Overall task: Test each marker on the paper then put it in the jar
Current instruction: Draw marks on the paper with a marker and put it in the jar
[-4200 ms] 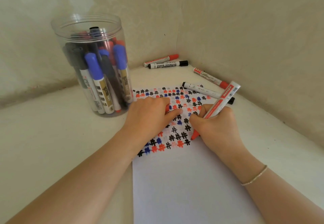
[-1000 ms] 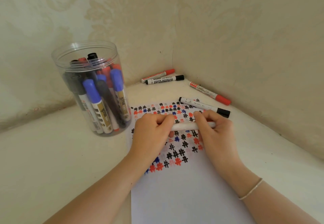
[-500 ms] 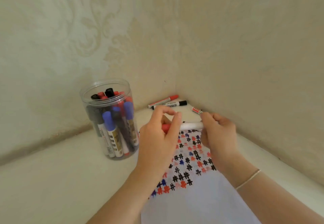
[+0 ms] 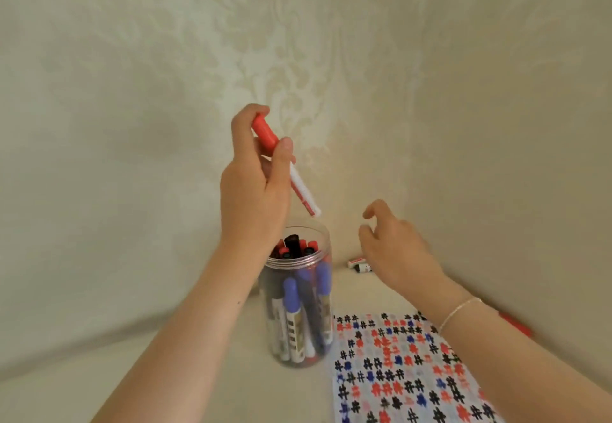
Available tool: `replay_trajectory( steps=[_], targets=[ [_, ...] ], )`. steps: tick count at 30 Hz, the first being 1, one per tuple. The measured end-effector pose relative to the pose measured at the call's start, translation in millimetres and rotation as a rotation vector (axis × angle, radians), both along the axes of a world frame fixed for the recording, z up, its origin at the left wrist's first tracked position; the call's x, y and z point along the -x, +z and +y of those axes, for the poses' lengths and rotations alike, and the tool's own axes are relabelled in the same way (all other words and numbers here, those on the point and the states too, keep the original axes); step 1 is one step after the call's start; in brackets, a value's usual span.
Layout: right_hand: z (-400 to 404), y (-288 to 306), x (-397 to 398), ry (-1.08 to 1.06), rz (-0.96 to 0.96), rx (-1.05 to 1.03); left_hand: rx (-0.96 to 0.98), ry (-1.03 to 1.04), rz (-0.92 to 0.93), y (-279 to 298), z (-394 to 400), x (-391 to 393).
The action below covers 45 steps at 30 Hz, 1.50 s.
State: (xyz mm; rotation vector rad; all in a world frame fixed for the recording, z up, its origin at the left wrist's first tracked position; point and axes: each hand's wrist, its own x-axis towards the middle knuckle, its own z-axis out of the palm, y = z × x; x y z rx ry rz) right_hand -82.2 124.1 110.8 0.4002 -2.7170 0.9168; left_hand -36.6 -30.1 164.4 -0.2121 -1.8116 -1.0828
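- The left hand point(image 4: 255, 187) is raised above the jar, its fingers and thumb curled round a red-capped marker point(image 4: 287, 167).
- That marker has a white barrel with a red label stripe and a bright red cap; the cap points up and to the left, the blunt white tail points down and to the right, hanging just over the jar's open mouth without touching it.
- The clear plastic jar point(image 4: 298, 300) stands upright on the counter point(image 4: 99, 366), right below the left hand and wrist. It is packed with capped markers standing on end: blue caps show through the wall, red and black caps at the rim.
- To the right of the jar, the right hand point(image 4: 394, 250) hovers in the air with loosely bent fingers and holds nothing; a thin bracelet point(image 4: 458, 312) circles its wrist.
- Behind that hand, the ends of two markers point(image 4: 359, 265) lie on the counter in the corner, the rest of them hidden.
- The sheet of paper point(image 4: 407, 369) lies flat just right of the jar, covered with rows of small hash marks in black, red and blue.
- A red marker point(image 4: 516, 325) shows partly at the far right, beyond the right forearm.
- The counter is pale cream, set in a corner of walls point(image 4: 331, 58) covered in beige damask-pattern wallpaper.
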Motion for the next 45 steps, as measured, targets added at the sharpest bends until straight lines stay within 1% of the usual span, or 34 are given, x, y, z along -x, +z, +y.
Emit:
replay_trajectory(
  steps=[1,2,3,4,6,8,10,12,14,16,18,20,21,22,23,25,26,28,30,31,33,34,36,40,42,45],
  targets=[
    [5,-12,3,-0.044,0.001,-0.284,0.042,0.014,-0.056,-1,-7,3],
    [9,-24,4,-0.08,-0.053,-0.516,0.078,0.013,-0.114,-3,-13,6],
    [12,-36,5,-0.118,-0.154,-0.69,0.107,0.004,-0.166,-6,-16,7],
    [14,-45,5,-0.158,-0.268,-0.815,0.133,-0.007,-0.208,-9,-19,9],
    [17,-60,7,-0.216,-0.475,-0.952,0.186,-0.027,-0.259,-15,-21,10],
    [17,-67,10,-0.239,-0.56,-1.001,0.233,-0.047,-0.288,-18,-23,11],
    [16,-72,12,-0.239,-0.527,-1.024,0.232,-0.092,-0.304,-19,-25,12],
    [17,-75,15,-0.215,-0.431,-1.049,0.22,-0.143,-0.324,-19,-26,14],
    [19,-76,17,-0.161,-0.336,-1.052,0.228,-0.175,-0.34,-20,-26,14],
    [20,-77,19,-0.098,-0.23,-1.013,0.23,-0.195,-0.347,-20,-27,14],
    [18,-75,20,-0.054,-0.122,-0.876,0.23,-0.203,-0.345,-20,-28,14],
    [12,-70,20,-0.026,0.024,-0.591,0.23,-0.204,-0.34,-20,-28,15],
    [9,-66,19,-0.009,0.104,-0.4,0.227,-0.203,-0.337,-20,-28,16],
    [4,-59,17,0.008,0.137,-0.194,0.223,-0.201,-0.332,-20,-28,16],
    [0,-49,15,0.027,0.111,0.016,0.216,-0.198,-0.325,-21,-28,17],
    [-9,-23,10,0.1,-0.045,0.385,0.201,-0.192,-0.313,-21,-28,19],
    [-12,-9,7,0.152,-0.097,0.501,0.206,-0.18,-0.311,-21,-29,19],
    [-17,16,0,0.274,-0.171,0.606,0.243,-0.135,-0.306,-22,-28,20],
    [-21,33,-3,0.414,-0.24,0.593,0.26,-0.088,-0.289,-23,-28,20],
    [-23,38,-4,0.473,-0.276,0.543,0.25,-0.07,-0.279,-24,-28,20],
    [-28,42,-4,0.534,-0.319,0.337,0.217,-0.044,-0.265,-26,-28,21],
    [-30,42,-4,0.539,-0.303,0.212,0.201,-0.041,-0.263,-27,-28,21],
    [-36,43,-2,0.528,-0.204,-0.006,0.173,-0.045,-0.271,-28,-28,21],
    [-41,55,-4,0.471,-0.065,-0.3,0.131,-0.041,-0.244,-31,-27,20],
    [-43,60,-6,0.445,-0.02,-0.408,0.116,-0.047,-0.223,-31,-27,19],
    [-44,62,-6,0.446,0.0,-0.459,0.158,-0.068,-0.22,-32,-24,18]
  ],
)
